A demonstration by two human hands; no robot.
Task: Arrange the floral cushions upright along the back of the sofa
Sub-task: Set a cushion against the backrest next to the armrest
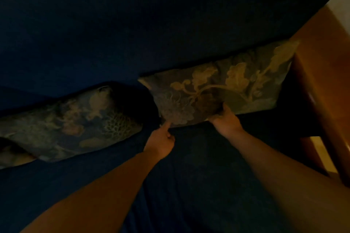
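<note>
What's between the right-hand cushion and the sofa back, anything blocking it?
Nothing visible. The right cushion already leans on the sofa back, with both the left hand and right hand at its lower edge. The left cushion lies apart beside it.

Arms: both bare to the frame's edge, no sleeves showing.
Left hand (162,141): no rings visible.
Right hand (226,119): bare wrist.

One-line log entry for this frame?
step: seat right cushion | left hand: at lower edge | right hand: gripping lower edge | left cushion: leaning
</note>
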